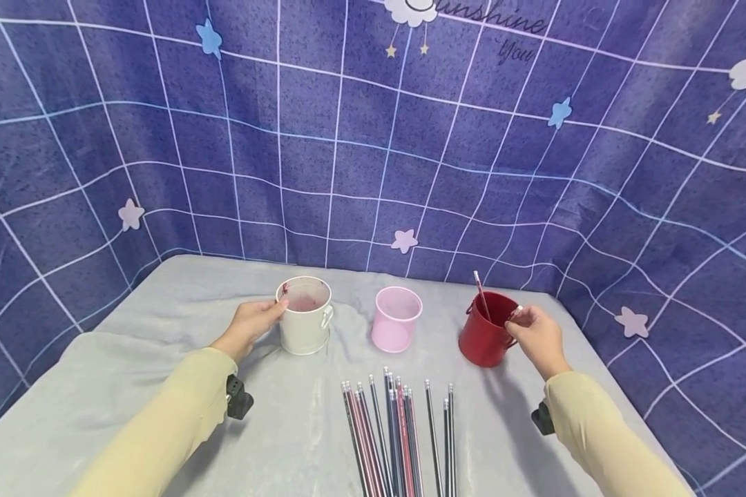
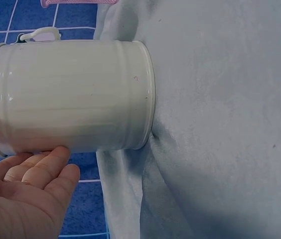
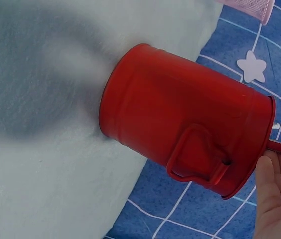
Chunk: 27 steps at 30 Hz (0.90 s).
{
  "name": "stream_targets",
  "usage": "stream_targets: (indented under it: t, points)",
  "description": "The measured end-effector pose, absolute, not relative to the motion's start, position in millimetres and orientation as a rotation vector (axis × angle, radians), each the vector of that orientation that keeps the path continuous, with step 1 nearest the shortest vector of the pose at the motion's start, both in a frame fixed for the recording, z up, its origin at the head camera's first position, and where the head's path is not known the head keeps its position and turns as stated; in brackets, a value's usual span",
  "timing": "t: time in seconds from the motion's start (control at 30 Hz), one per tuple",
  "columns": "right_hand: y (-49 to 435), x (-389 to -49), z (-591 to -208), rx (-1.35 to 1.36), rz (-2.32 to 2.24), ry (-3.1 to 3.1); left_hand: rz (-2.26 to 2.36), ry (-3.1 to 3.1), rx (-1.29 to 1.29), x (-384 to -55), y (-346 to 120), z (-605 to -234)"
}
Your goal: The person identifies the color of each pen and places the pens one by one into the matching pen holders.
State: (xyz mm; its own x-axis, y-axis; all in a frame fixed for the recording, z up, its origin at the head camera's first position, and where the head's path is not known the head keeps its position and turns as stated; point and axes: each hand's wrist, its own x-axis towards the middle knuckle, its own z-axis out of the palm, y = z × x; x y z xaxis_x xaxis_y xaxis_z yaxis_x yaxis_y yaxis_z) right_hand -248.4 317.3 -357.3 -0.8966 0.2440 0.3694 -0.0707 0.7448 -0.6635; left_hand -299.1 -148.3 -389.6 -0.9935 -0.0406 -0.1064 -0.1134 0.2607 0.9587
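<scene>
At the left, my left hand [image 1: 253, 324] holds a white metal bucket [image 1: 304, 333] by its rim, thumb over the edge and fingers against the outer wall. In the left wrist view those fingers [image 2: 51, 172] lie along the bucket's side. On the right, my right hand [image 1: 539, 339] pinches a pencil [image 3: 280, 148] at the mouth of a red metal bucket [image 1: 480, 343]. The pencil's lower part is hidden inside that bucket. Another pencil [image 1: 481, 293] leans in the same bucket, its eraser end up.
Between the two buckets stands a pink mesh cup [image 1: 393, 333]. Several pencils [image 1: 400, 435] lie side by side on the grey cloth [image 1: 286, 428] in front, eraser ends pointing away from me. A blue grid-patterned curtain [image 1: 323, 159] hangs behind and at both sides.
</scene>
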Motion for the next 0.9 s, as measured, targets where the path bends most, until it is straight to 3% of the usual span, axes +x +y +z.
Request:
stream_targets:
  t: [0.9]
  points:
    - [319.2,-243.5,-362.5,-0.056,1.003,-2.635,1.879,2.454,-0.145,-298.4,-148.4,-390.6]
